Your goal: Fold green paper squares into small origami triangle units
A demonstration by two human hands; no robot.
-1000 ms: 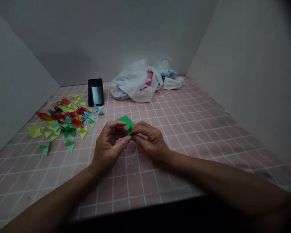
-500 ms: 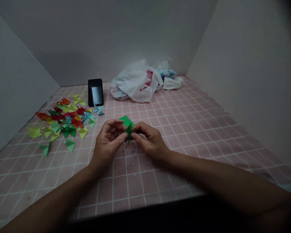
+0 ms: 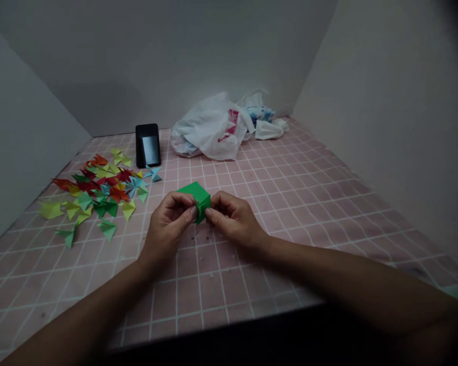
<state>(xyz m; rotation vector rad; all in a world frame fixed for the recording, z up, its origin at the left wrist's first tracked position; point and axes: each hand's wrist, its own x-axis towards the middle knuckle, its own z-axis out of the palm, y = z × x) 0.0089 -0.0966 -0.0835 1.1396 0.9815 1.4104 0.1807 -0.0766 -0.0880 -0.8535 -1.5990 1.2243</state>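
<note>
Both my hands are pinched on a small folded green paper piece (image 3: 201,211), held low over the middle of the table. My left hand (image 3: 170,217) grips its left side between thumb and fingers. From the right, thumb and forefinger of my right hand (image 3: 233,217) close on its other edge. Right behind it, a flat brighter green paper (image 3: 195,191) shows between the hands; whether it is joined to the held piece I cannot tell. Off to the left lies a loose pile of folded paper shapes (image 3: 106,206) in green, yellow, red, orange and light blue.
A black phone-like device (image 3: 147,146) leans upright behind the pile. A crumpled white plastic bag (image 3: 209,127) and a blue-patterned packet (image 3: 262,114) lie by the back wall. Pink checked cloth (image 3: 309,203) covers the table, with walls on three sides.
The folded green piece has turned and looks wider between my fingertips. More of the flat green paper behind shows. The view has shifted slightly.
</note>
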